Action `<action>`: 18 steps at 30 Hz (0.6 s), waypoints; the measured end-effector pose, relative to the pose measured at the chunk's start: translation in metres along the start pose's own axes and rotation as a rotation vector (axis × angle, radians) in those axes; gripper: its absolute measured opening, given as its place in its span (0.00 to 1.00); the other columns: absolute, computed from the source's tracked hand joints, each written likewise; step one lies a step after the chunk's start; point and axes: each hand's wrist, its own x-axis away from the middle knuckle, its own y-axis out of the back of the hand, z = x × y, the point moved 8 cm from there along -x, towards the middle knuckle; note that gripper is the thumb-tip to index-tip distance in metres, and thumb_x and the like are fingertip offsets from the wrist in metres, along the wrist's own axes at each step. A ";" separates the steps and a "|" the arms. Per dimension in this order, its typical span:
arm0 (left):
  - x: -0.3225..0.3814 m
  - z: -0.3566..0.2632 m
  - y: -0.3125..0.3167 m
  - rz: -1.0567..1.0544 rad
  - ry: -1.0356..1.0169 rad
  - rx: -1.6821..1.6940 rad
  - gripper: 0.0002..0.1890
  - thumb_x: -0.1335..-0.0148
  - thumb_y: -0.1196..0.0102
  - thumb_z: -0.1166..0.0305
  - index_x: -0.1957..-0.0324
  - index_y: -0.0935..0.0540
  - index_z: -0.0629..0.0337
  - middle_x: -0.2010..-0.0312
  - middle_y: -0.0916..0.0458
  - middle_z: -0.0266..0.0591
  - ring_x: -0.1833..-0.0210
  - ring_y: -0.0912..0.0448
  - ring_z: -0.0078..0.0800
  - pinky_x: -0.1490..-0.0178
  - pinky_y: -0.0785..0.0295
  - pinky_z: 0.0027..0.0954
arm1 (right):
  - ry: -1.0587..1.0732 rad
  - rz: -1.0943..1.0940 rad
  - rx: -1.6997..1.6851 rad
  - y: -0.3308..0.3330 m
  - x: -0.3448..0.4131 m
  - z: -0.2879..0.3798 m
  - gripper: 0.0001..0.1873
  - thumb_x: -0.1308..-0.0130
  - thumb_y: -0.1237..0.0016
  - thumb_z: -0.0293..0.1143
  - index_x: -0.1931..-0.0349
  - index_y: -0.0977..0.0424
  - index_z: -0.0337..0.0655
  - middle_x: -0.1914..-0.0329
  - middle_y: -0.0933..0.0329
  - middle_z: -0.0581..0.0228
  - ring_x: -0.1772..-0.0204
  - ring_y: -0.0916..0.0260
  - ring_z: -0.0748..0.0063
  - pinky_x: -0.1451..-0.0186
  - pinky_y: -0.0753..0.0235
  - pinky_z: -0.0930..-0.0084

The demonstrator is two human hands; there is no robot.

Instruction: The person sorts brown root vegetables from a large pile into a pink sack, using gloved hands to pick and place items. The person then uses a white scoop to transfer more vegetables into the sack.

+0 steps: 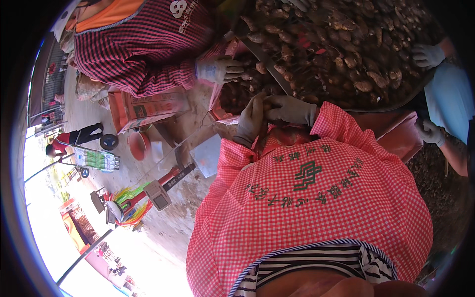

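Note:
My left hand (pixel 250 120) and my right hand (pixel 291 109), both in grey gloves, meet at the fingertips near the front edge of a sorting surface. Something small and brown seems to show between the fingers, but the gloves mostly hide it. Just beyond them, a pink-sided container (pixel 217 100) holds brown, taro-like tubers (pixel 250 82). A large heap of similar tubers (pixel 349 59) covers the dark-rimmed surface (pixel 374 110) ahead and to the right. A flat dark bar (pixel 269 67) runs between container and heap.
A co-worker's gloved hand (pixel 220 69) rests by the container. Another co-worker's gloved hands (pixel 428 55) are at right, beside a pink container (pixel 402 137). Left stand a printed carton (pixel 152 107), a red basin (pixel 139 146) and a scale display (pixel 159 196). Farther off, a person handles a loaded cart (pixel 94 157).

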 end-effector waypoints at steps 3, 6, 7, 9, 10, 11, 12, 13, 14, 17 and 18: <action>0.004 0.001 0.000 0.008 0.092 0.077 0.25 0.14 0.57 0.58 0.30 0.22 0.68 0.44 0.13 0.46 0.43 0.15 0.32 0.36 0.22 0.32 | 0.056 -0.025 0.165 0.000 -0.001 0.007 0.24 0.25 0.45 0.42 0.35 0.21 0.41 0.55 0.12 0.57 0.57 0.15 0.67 0.52 0.16 0.66; 0.003 0.001 0.006 -0.056 0.102 -0.006 0.24 0.14 0.57 0.57 0.35 0.20 0.69 0.50 0.13 0.45 0.46 0.14 0.35 0.43 0.19 0.33 | 0.194 -0.221 0.551 -0.005 0.001 0.030 0.20 0.27 0.44 0.43 0.43 0.18 0.41 0.54 0.12 0.50 0.54 0.13 0.54 0.49 0.15 0.57; 0.001 0.001 0.011 -0.086 0.039 -0.126 0.23 0.14 0.57 0.57 0.37 0.20 0.69 0.53 0.13 0.44 0.50 0.14 0.35 0.47 0.18 0.34 | 0.241 -0.298 0.692 -0.007 0.001 0.039 0.19 0.27 0.44 0.43 0.46 0.18 0.41 0.54 0.12 0.47 0.53 0.12 0.49 0.47 0.15 0.53; -0.002 0.001 0.016 -0.126 -0.010 -0.147 0.22 0.15 0.56 0.57 0.42 0.19 0.68 0.60 0.14 0.43 0.57 0.13 0.35 0.54 0.18 0.35 | 0.263 -0.326 0.725 -0.009 0.000 0.044 0.18 0.28 0.44 0.45 0.49 0.18 0.42 0.53 0.12 0.44 0.50 0.14 0.43 0.44 0.17 0.49; -0.002 -0.002 0.017 -0.136 0.007 -0.048 0.21 0.16 0.55 0.57 0.44 0.18 0.67 0.63 0.15 0.42 0.60 0.14 0.35 0.58 0.18 0.35 | 0.270 -0.343 0.742 -0.009 0.000 0.046 0.18 0.29 0.44 0.46 0.50 0.17 0.42 0.53 0.13 0.43 0.48 0.14 0.40 0.43 0.18 0.46; -0.006 0.000 0.020 -0.149 0.004 0.000 0.21 0.16 0.54 0.57 0.45 0.18 0.67 0.65 0.15 0.42 0.63 0.15 0.34 0.60 0.19 0.35 | 0.278 -0.356 0.773 -0.011 -0.002 0.048 0.19 0.29 0.44 0.47 0.50 0.17 0.43 0.53 0.12 0.44 0.48 0.14 0.41 0.43 0.17 0.47; -0.010 0.007 0.022 -0.166 0.007 0.041 0.20 0.17 0.53 0.57 0.47 0.18 0.67 0.67 0.16 0.41 0.66 0.16 0.34 0.62 0.20 0.34 | 0.283 -0.374 0.809 -0.012 -0.004 0.050 0.19 0.29 0.44 0.48 0.49 0.18 0.43 0.53 0.12 0.45 0.48 0.14 0.41 0.43 0.17 0.47; -0.015 0.013 0.023 -0.175 0.021 0.077 0.20 0.17 0.53 0.56 0.48 0.18 0.66 0.68 0.16 0.41 0.69 0.17 0.33 0.64 0.21 0.34 | 0.286 -0.398 0.842 -0.011 -0.004 0.056 0.20 0.29 0.44 0.48 0.48 0.18 0.43 0.53 0.12 0.46 0.48 0.13 0.42 0.43 0.17 0.48; -0.022 0.019 0.024 -0.186 0.040 0.102 0.20 0.18 0.52 0.56 0.49 0.18 0.66 0.70 0.17 0.41 0.72 0.18 0.32 0.67 0.22 0.34 | 0.285 -0.401 0.864 -0.009 -0.003 0.061 0.20 0.30 0.42 0.47 0.47 0.18 0.42 0.55 0.11 0.47 0.49 0.13 0.42 0.43 0.17 0.47; -0.041 0.031 0.026 -0.193 0.245 0.183 0.22 0.19 0.49 0.52 0.49 0.18 0.64 0.68 0.16 0.41 0.68 0.16 0.32 0.65 0.22 0.35 | 0.211 -0.468 0.852 0.008 -0.011 0.046 0.21 0.31 0.40 0.47 0.45 0.20 0.42 0.52 0.11 0.48 0.47 0.14 0.43 0.41 0.17 0.49; -0.042 0.023 0.026 -0.212 0.295 0.113 0.22 0.20 0.48 0.51 0.48 0.17 0.64 0.68 0.16 0.42 0.66 0.15 0.34 0.63 0.22 0.36 | 0.181 -0.441 0.846 0.014 -0.005 0.051 0.22 0.31 0.41 0.45 0.42 0.19 0.43 0.47 0.13 0.46 0.42 0.15 0.43 0.37 0.18 0.50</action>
